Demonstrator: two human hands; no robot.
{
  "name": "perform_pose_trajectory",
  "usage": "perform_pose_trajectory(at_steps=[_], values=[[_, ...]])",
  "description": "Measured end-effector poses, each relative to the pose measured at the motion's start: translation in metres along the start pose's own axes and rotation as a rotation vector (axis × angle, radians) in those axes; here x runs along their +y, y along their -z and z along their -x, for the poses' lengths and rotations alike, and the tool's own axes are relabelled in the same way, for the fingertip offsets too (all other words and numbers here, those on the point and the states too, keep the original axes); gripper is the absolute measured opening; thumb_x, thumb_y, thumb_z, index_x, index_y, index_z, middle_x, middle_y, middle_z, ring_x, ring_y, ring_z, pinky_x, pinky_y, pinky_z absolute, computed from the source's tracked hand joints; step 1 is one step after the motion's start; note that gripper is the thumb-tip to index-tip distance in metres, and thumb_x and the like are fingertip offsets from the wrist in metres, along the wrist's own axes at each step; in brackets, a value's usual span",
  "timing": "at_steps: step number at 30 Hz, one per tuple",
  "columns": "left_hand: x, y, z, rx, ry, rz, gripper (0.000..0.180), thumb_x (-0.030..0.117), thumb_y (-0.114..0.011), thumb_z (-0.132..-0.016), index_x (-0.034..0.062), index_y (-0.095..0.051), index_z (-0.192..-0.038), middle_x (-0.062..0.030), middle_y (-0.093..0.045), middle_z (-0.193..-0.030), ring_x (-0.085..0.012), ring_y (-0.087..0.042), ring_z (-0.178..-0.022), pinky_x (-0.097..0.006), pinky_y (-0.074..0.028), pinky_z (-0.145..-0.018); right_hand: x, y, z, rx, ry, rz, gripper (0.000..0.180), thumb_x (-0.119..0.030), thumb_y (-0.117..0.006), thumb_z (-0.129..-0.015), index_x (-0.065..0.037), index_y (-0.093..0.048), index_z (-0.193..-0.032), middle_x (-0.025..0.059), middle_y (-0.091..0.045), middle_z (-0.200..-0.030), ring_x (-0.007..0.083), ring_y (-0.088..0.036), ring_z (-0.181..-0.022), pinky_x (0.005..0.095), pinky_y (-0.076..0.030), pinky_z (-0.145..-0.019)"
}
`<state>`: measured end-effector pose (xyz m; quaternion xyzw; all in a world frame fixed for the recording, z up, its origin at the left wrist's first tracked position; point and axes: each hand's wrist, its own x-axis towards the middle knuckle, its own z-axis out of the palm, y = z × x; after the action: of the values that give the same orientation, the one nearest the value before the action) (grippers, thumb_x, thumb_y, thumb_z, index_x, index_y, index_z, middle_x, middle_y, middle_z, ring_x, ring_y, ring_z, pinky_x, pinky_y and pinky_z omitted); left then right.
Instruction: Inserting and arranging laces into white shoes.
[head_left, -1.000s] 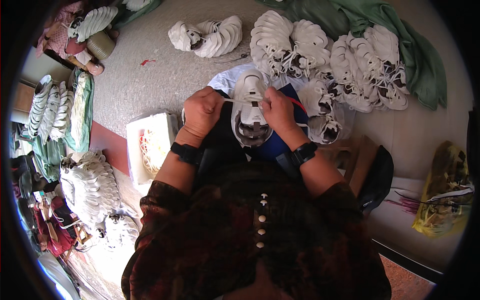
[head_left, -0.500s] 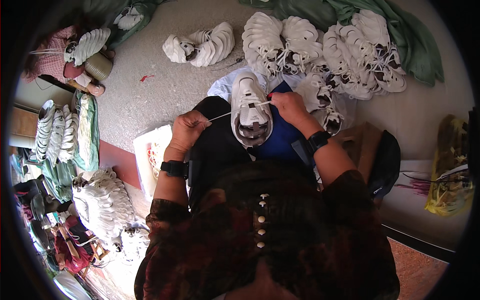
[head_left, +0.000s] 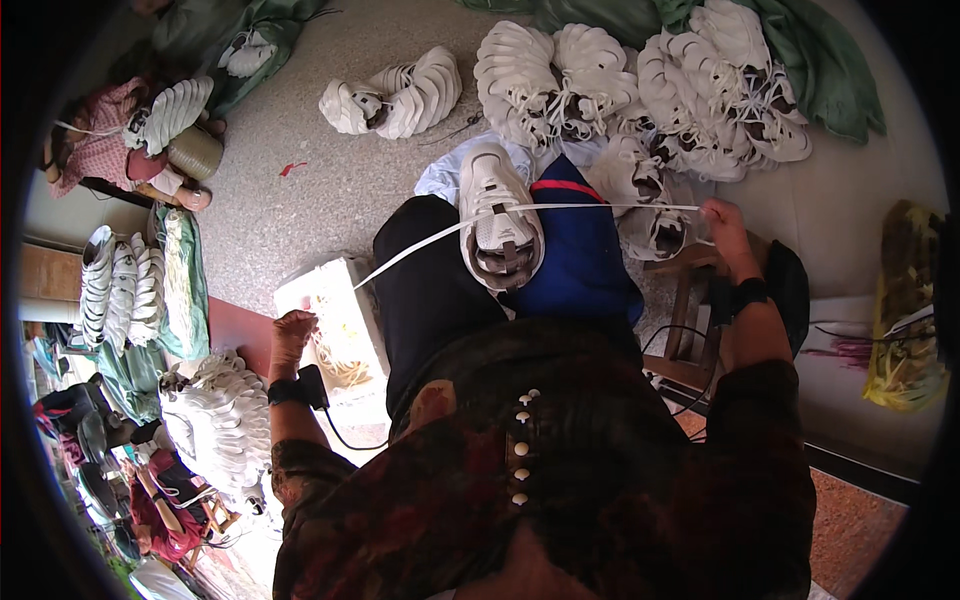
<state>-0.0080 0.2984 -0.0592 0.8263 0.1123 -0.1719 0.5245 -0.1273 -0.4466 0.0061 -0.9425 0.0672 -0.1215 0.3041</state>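
Note:
A white sneaker [head_left: 490, 182] with a brown lining rests between my thighs, its opening nearest me. A pale shoelace [head_left: 620, 206] runs taut through it and out to both sides. Out to the right, my right hand [head_left: 727, 228] is closed in a pinch on one end of the lace. My left hand [head_left: 292, 338], also pinched, is low on the left beside a white box. The lace's left length points straight at those fingertips, though its last stretch blends into the bright box.
The white box [head_left: 345, 340] of loose laces stands by my left leg. Piles of white shoe uppers [head_left: 715, 95] lie ahead on green cloth, with another stack [head_left: 215, 415] at left. Other people sit at far left. A wooden stool [head_left: 685, 345] stands at my right.
Both hands have moved far apart, the left down and outward, the right outward, drawing long lengths of lace out of the sneaker. The sneaker has stayed in place.

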Motion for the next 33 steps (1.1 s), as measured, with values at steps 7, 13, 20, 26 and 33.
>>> perform_pose_trajectory(at_steps=[7,13,20,26,33], values=[[-0.03,0.01,0.022,0.02,0.192,-0.153,0.011,0.016,-0.063,-0.074,0.0055,-0.061,-0.072,-0.001,-0.055,-0.059,-0.0062,-0.043,-0.043,-0.02,-0.035,-0.039,0.063,0.033,0.049,0.07,-0.118,0.06,0.002,0.0,-0.054,-0.074,0.001,-0.055,-0.074,0.0126,-0.051,-0.063,0.0213,-0.049,-0.059,0.03,-0.042,-0.059],[-0.076,-0.005,0.01,0.035,0.018,-0.384,0.016,0.015,-0.072,-0.068,0.0012,-0.064,-0.068,-0.0035,-0.061,-0.059,-0.0111,-0.051,-0.049,-0.027,-0.043,-0.049,0.089,0.028,0.068,0.033,-0.171,0.234,0.006,-0.004,-0.058,-0.07,0.001,-0.058,-0.068,0.0125,-0.053,-0.059,0.0192,-0.054,-0.059,0.0316,-0.042,-0.057],[0.081,-0.095,0.018,-0.296,0.062,0.357,0.002,0.007,-0.059,-0.08,0.0053,-0.059,-0.079,0.001,-0.053,-0.058,-0.006,-0.046,-0.046,-0.016,-0.035,-0.042,-0.071,-0.031,-0.009,-0.423,-0.433,-0.463,0.011,-0.006,-0.059,-0.077,-0.002,-0.056,-0.067,0.0061,-0.055,-0.054,0.0127,-0.054,-0.05,0.0236,-0.042,-0.046],[0.193,-0.186,0.017,-0.726,-0.278,0.305,0.01,0.013,-0.066,-0.079,0.0051,-0.06,-0.082,-0.004,-0.064,-0.077,-0.0087,-0.059,-0.068,-0.019,-0.044,-0.056,-0.175,-0.138,-0.054,-0.409,-0.012,-0.848,0.028,0.005,-0.057,-0.075,-0.005,-0.038,-0.057,0.008,-0.058,-0.072,0.0197,-0.061,-0.091,0.0267,-0.048,-0.066],[0.191,-0.234,0.007,-0.606,-0.485,0.156,0.008,0.005,-0.065,-0.078,0.0012,-0.063,-0.084,0.0014,-0.062,-0.078,-0.0057,-0.054,-0.071,-0.021,-0.045,-0.067,-0.181,-0.182,-0.064,-0.144,-0.025,-0.774,0.015,0.003,-0.062,-0.069,0.001,-0.05,-0.06,0.0102,-0.058,-0.07,0.017,-0.059,-0.078,0.0279,-0.044,-0.064]])
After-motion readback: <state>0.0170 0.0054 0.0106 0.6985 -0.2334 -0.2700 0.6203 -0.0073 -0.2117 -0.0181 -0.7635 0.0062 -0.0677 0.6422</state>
